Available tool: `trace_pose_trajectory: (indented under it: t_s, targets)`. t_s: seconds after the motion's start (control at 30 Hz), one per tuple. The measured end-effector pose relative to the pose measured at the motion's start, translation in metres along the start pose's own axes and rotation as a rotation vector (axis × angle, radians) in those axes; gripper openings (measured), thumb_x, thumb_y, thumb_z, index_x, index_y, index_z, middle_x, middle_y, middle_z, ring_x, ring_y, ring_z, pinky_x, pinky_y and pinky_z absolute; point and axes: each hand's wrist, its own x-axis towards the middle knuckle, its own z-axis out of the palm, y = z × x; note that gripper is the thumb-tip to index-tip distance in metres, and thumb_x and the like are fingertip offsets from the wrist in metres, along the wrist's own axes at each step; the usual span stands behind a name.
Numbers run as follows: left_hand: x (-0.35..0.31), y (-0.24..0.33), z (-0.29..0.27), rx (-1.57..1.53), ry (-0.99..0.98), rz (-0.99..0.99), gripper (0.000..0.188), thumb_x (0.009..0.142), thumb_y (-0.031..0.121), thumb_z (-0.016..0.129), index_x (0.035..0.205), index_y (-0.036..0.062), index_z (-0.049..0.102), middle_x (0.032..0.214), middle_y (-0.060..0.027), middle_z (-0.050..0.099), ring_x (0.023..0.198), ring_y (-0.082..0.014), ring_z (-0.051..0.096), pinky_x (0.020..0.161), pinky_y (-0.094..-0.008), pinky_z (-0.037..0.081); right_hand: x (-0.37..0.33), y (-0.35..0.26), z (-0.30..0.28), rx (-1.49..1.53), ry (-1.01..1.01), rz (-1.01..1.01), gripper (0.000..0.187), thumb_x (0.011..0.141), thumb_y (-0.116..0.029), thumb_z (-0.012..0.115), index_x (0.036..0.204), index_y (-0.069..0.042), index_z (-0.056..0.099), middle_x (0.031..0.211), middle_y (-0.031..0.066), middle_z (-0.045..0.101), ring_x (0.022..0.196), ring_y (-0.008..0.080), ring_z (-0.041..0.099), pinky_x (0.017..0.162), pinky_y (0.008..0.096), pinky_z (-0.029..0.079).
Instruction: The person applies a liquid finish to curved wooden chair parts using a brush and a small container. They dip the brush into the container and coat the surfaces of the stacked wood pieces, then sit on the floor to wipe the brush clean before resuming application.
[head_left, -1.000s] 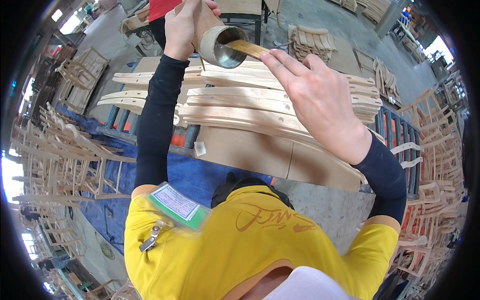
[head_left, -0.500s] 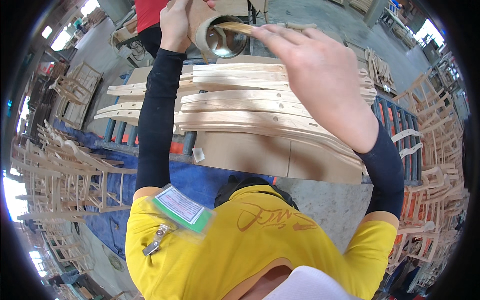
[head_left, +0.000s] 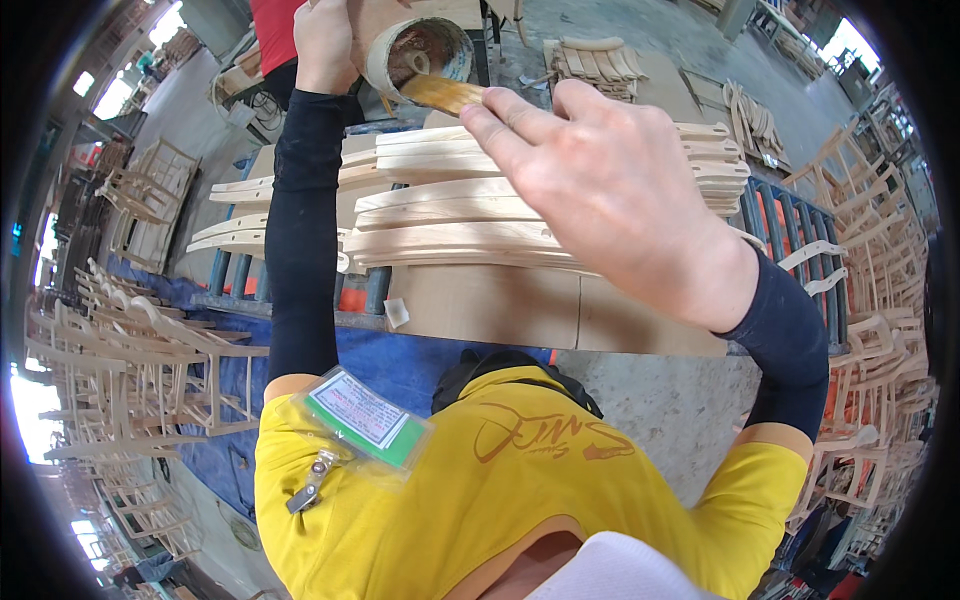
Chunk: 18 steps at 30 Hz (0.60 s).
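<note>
My left hand [head_left: 325, 45] is raised at the top, closed, with its fingertips mostly hidden. Beside it a round can [head_left: 470, 52] is tilted with its mouth toward me, and its inside is stained brown. A flat brown piece [head_left: 375, 18] shows between that hand and the can. In my right hand [head_left: 610, 165] is a flat, amber-coloured wooden stick [head_left: 445, 94], pinched between thumb and fingers. The stick's far end is at the can's lower rim; whether it has bristles cannot be seen. Below the hands lie long curved pale wooden parts [head_left: 450, 205].
The parts rest on cardboard [head_left: 480, 300] over a rack of blue rollers [head_left: 800, 225]. Stacked wooden frames stand left [head_left: 165, 330] and right [head_left: 870, 370]. A person in red [head_left: 275, 35] stands beyond my left hand. More curved parts [head_left: 600, 65] lie farther off.
Both hands have shifted left, the can along with the left one. The stick has come out from deep in the can to its lower rim, and the can's mouth is turned differently.
</note>
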Motion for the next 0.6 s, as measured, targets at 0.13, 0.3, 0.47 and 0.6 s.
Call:
trace_pose_trajectory:
  t_s: [0.13,0.3,0.47,0.6]
  targets:
    - [0.000,0.006,0.005,0.047,0.040,0.038,0.034,0.099,0.035,0.060,0.094,0.0012,0.064,0.078,-0.0091,0.066,0.070,-0.0222,0.068,0.063,-0.0341,0.056,0.000,0.019,-0.001,0.018,0.020,0.007,0.045,0.078,-0.006,0.060,0.122,-0.010,0.067,0.118,-0.0020,0.071,0.080,0.0176,0.063,0.064,0.0290,0.056]
    - [0.008,0.006,-0.002,-0.030,-0.017,-0.068,0.038,0.100,0.038,0.058,0.093,0.0009,0.064,0.077,-0.0092,0.066,0.068,-0.0222,0.066,0.064,-0.0332,0.056,0.008,0.018,-0.005,-0.073,0.154,0.156,0.040,0.078,-0.006,0.061,0.117,-0.010,0.069,0.116,-0.0017,0.071,0.080,0.0172,0.065,0.064,0.0300,0.056]
    - [0.008,0.010,0.009,0.035,-0.025,-0.048,0.039,0.100,0.039,0.058,0.092,0.0011,0.063,0.077,-0.0093,0.065,0.069,-0.0224,0.066,0.064,-0.0336,0.056,0.017,-0.012,0.014,-0.146,0.321,0.184,0.037,0.074,-0.010,0.065,0.110,-0.006,0.071,0.111,0.0008,0.072,0.075,0.0149,0.062,0.057,0.0258,0.054]
    - [0.007,0.014,0.013,0.012,-0.005,-0.064,0.041,0.100,0.040,0.058,0.091,0.0002,0.063,0.077,-0.0090,0.065,0.069,-0.0222,0.065,0.065,-0.0336,0.056,0.020,-0.019,0.014,-0.035,0.457,0.081,0.025,0.062,-0.013,0.069,0.082,0.002,0.072,0.077,0.0098,0.064,0.067,0.0184,0.062,0.048,0.0266,0.052]
